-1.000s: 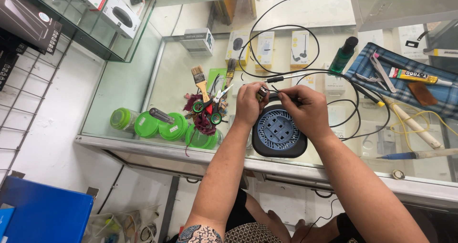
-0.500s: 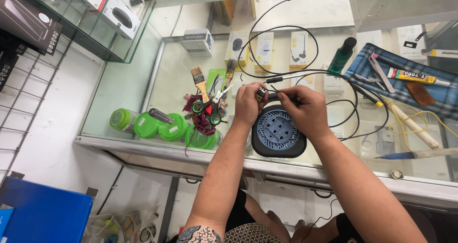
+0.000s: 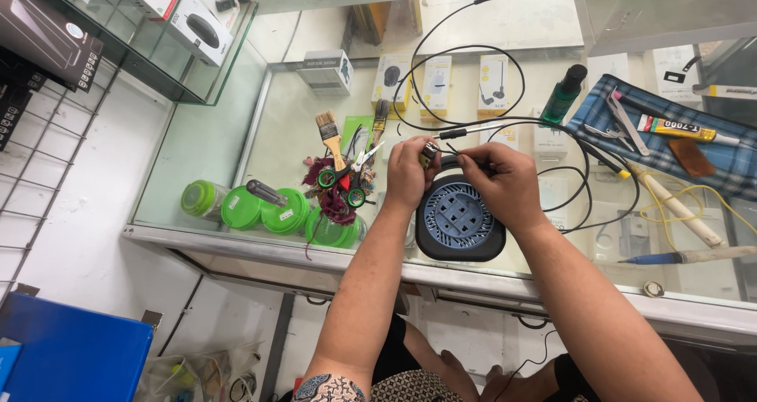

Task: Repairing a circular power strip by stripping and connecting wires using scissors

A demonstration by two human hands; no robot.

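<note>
Nearest me, both forearms reach up from the bottom edge over the glass table (image 3: 236, 240). My left hand (image 3: 408, 173) has its grip pinched together on a small metal plug (image 3: 428, 153), held just above the speaker (image 3: 460, 220). My right hand (image 3: 505, 183) has its fingers closed on the thin black cable (image 3: 473, 159) just beside that plug; the two hands nearly touch. The speaker, a round dark unit with a blue grille, lies flat on the glass right under both hands, close to the near edge.

Left of the speaker sit green tubs (image 3: 268, 211) in a row, with a dark pen-like tool lying across them. Just beyond them is a heap of small tools: scissors (image 3: 347, 183) with green rings and a brush (image 3: 329, 134).

Farther out, the cable loops wide over the glass towards the back wall. To the right lies a checked blue cloth (image 3: 710, 161) carrying a glue tube (image 3: 678, 128) and tweezers (image 3: 623, 122), with a green bottle (image 3: 564, 94) standing just left of it. Small boxed goods show under the glass at the back.
</note>
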